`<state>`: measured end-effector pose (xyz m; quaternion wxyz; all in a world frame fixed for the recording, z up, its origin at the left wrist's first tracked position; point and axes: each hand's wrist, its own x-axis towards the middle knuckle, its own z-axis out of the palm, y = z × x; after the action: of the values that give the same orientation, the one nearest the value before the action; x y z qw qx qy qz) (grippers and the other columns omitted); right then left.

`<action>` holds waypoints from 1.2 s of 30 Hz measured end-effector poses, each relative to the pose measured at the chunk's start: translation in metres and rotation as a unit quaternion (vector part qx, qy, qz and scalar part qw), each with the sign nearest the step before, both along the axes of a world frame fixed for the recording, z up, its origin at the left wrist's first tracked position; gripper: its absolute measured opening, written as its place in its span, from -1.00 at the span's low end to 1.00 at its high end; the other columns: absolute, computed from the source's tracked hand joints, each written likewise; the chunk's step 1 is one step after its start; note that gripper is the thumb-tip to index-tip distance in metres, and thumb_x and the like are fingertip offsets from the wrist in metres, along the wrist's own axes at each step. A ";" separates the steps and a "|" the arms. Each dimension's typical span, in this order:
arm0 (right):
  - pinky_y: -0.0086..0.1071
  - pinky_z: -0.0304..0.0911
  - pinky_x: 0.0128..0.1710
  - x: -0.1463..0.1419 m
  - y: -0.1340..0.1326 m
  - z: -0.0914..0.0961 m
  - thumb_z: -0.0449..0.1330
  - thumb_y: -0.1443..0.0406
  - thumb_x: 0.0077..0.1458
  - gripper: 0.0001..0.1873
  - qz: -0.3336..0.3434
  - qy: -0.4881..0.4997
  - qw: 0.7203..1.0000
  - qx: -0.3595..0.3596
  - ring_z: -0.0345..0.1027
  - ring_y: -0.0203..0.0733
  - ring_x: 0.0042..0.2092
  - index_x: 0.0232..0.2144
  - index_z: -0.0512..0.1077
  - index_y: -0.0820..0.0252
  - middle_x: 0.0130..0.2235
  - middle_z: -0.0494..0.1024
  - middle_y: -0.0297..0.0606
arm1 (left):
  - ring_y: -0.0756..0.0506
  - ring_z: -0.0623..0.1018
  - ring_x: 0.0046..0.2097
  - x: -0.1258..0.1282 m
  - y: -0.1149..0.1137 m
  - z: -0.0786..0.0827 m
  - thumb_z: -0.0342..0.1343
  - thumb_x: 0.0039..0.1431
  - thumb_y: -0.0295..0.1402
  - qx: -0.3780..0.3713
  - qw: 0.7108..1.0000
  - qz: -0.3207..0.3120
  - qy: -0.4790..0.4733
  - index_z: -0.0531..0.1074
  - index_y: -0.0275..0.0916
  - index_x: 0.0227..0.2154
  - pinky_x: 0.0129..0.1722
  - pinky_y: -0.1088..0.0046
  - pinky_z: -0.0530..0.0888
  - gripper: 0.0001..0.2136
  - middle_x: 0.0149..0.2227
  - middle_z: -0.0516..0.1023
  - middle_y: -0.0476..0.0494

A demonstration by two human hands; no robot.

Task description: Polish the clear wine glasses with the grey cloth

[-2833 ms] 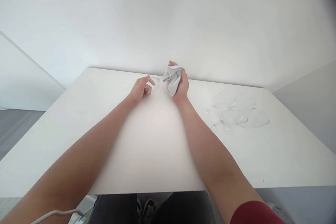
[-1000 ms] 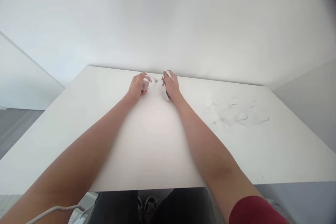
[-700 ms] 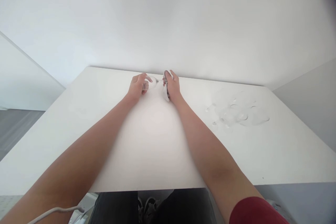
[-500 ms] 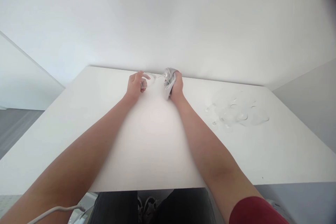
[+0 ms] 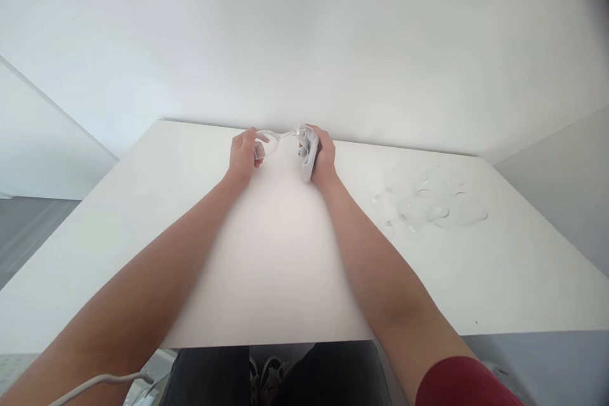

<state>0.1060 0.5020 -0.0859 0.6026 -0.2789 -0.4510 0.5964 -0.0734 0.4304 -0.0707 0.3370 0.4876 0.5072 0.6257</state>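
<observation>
My left hand (image 5: 243,151) is closed around the bowl of a clear stemmed glass (image 5: 271,143), near the table's back edge. The glass lies sideways, its thin stem pointing right toward the cloth. My right hand (image 5: 325,151) grips a crumpled light grey cloth (image 5: 310,153). The foot end of the glass is at the cloth's upper left; whether the cloth touches it is hard to make out. Some fingers of my right hand are hidden behind the cloth.
On the right of the white table (image 5: 280,266) lies a cluster of clear, see-through shapes (image 5: 428,206), too faint to name surely. A white wall (image 5: 304,32) rises behind the table. A pale cable (image 5: 99,380) crosses at lower left.
My right hand has shifted slightly right and turned with the cloth, so more of the glass's stem and foot shows. My left hand has barely moved left.
</observation>
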 end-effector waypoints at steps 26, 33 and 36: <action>-0.47 0.17 -0.59 0.004 -0.002 0.002 0.37 -0.03 0.01 -0.64 -0.012 -0.039 0.999 0.013 0.14 -0.38 -0.54 -0.36 0.49 0.11 -0.52 0.32 -0.45 | 0.03 0.03 -0.68 0.000 0.002 0.000 0.00 0.27 0.04 0.005 0.999 -0.008 -0.038 0.39 -0.17 -0.56 -0.61 0.39 -0.02 -0.56 -0.72 -0.04 0.11; -0.49 0.17 -0.59 0.004 -0.002 0.003 0.44 0.06 -0.07 -0.64 -0.002 -0.022 0.999 0.025 0.17 -0.42 -0.53 -0.32 0.45 0.08 -0.43 0.42 -0.46 | 0.04 -0.02 -0.68 -0.004 0.004 -0.002 -0.03 0.29 0.07 0.009 0.999 0.003 -0.039 0.35 -0.17 -0.57 -0.60 0.38 -0.06 -0.54 -0.71 -0.07 0.11; -0.49 0.16 -0.60 0.006 -0.001 0.002 0.43 0.07 -0.07 -0.66 -0.002 -0.013 1.000 0.018 0.16 -0.43 -0.54 -0.35 0.43 0.09 -0.47 0.38 -0.47 | 0.03 -0.03 -0.67 -0.004 0.005 -0.003 -0.03 0.28 0.07 -0.005 0.999 -0.015 -0.041 0.36 -0.17 -0.56 -0.59 0.36 -0.07 -0.54 -0.71 -0.08 0.11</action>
<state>0.1115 0.5006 -0.0838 0.6027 -0.2765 -0.4685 0.5837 -0.0773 0.4350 -0.0735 0.3696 0.4674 0.4884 0.6375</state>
